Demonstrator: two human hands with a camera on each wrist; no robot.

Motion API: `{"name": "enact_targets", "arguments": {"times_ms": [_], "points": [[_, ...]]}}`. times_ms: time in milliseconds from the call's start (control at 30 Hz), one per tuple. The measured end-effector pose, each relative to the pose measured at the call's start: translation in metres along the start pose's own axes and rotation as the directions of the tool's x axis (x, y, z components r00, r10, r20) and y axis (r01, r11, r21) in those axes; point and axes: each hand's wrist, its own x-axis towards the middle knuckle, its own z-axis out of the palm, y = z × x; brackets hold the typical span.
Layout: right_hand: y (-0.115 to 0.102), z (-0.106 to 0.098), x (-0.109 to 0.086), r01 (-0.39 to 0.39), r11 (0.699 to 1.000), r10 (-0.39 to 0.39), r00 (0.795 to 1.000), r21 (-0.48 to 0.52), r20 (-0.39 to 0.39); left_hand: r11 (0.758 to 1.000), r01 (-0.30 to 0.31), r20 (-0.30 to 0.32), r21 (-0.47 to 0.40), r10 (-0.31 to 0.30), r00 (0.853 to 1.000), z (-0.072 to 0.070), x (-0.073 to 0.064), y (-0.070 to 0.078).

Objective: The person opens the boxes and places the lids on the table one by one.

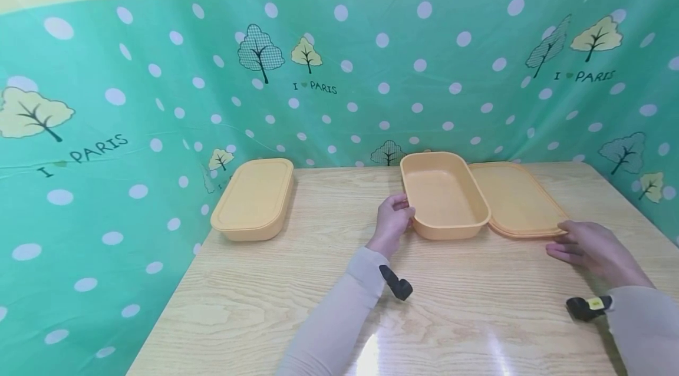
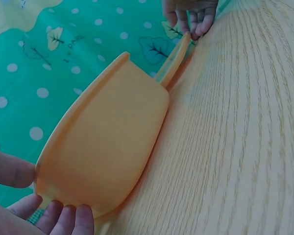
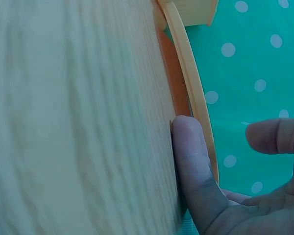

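Observation:
An orange-yellow plastic food container (image 1: pixel 442 193), with no lid on it, stands at the centre right of the table. My left hand (image 1: pixel 394 220) grips its near left corner, thumb (image 2: pixel 12 169) at the rim and the other fingers lower on the wall. A matching flat lid (image 1: pixel 517 196) lies right beside the container. At the lid's near right corner is my right hand (image 1: pixel 596 249). One fingertip (image 3: pixel 186 132) touches the lid's edge from below, while the thumb stands apart in the right wrist view.
Another food container (image 1: pixel 254 199) of the same colour, with its lid on, stands at the table's left side. A green dotted cloth (image 1: pixel 366 69) hangs behind and beside the wooden table (image 1: pixel 254 311). Each wrist carries a black strap-on camera.

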Motion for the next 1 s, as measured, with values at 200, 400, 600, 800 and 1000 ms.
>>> {"name": "enact_targets", "arguments": {"times_ms": [200, 400, 600, 800, 1000], "points": [[0.0016, 0.0009, 0.0008, 0.003, 1.000, -0.003, 1.000, -0.022, -0.007, 1.000, 0.004, -0.001, 0.001, -0.004, 1.000, -0.0002, -0.0008, 0.0010], [0.0021, 0.0022, 0.0013, 0.002, 0.999, -0.002, 1.000, -0.033, -0.024, 1.000, 0.005, -0.004, 0.004, -0.005, 1.000, -0.0002, -0.0016, 0.0017], [0.0014, 0.0035, 0.0018, -0.002, 1.000, 0.001, 0.999, -0.013, -0.052, 1.000, 0.003, -0.009, 0.004, -0.003, 1.000, 0.0001, -0.0007, 0.0008], [0.0025, 0.0028, 0.0031, 0.001, 1.000, -0.002, 0.998, -0.027, -0.059, 1.000, 0.007, -0.007, 0.006, -0.006, 1.000, 0.0003, -0.0004, 0.0013], [0.0028, 0.0022, 0.0024, 0.006, 0.999, -0.008, 0.999, -0.043, -0.039, 1.000, 0.006, -0.010, 0.009, -0.006, 1.000, 0.0005, 0.0002, 0.0008]]}}
